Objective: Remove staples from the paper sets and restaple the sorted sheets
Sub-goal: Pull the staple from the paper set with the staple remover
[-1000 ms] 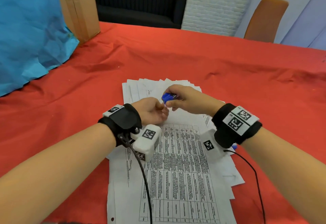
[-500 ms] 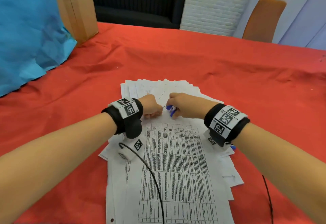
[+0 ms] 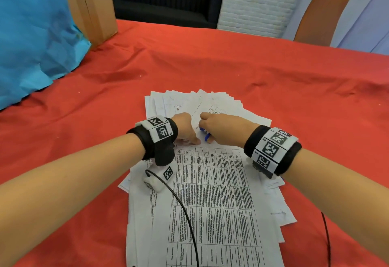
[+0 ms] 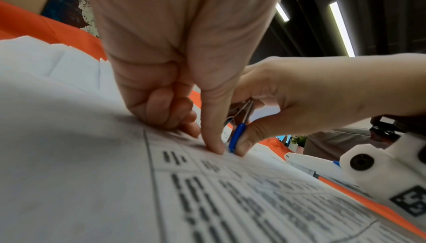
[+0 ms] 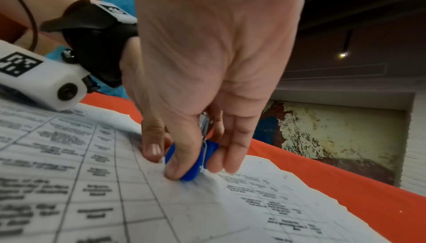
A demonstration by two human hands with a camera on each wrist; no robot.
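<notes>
Early going: right hand (image 3: 223,130) clamps a blue staple remover (image 5: 191,163) at the 12 o'clock edge of the top sheet (image 3: 210,203), curled left hand (image 3: 185,129) pinning it; restapling seemingly remains.

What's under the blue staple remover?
The white printed table sheet topping the paper pile. The right hand gripping the blue plastic staple remover hides any staple beneath.

Right hand (image 3: 223,129) lowered, staple remover (image 3: 207,137) now on papers (image 3: 210,203), left hand (image 3: 186,128) pressing down
</notes>
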